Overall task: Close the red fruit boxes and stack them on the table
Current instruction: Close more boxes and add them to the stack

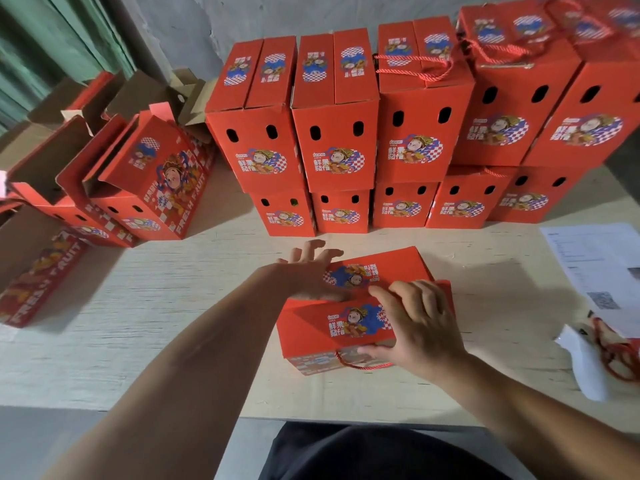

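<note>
A red fruit box [311, 327] stands on the pale table [156, 306] right in front of me, its two top flaps nearly down. My left hand [308, 271] lies with straight, spread fingers on the far flap [391, 265]. My right hand [412, 323] curls over the near flap's right end, thumb under its edge. A red rope handle [360, 365] hangs at the box's near side. Behind it, closed red boxes [332, 133] stand stacked two high in a row.
Several open red boxes [145, 178] with raised flaps crowd the left side, and one [38, 271] lies at the left edge. At the right lie a printed sheet [595, 265], crumpled white paper [585, 362] and loose red rope [620, 355].
</note>
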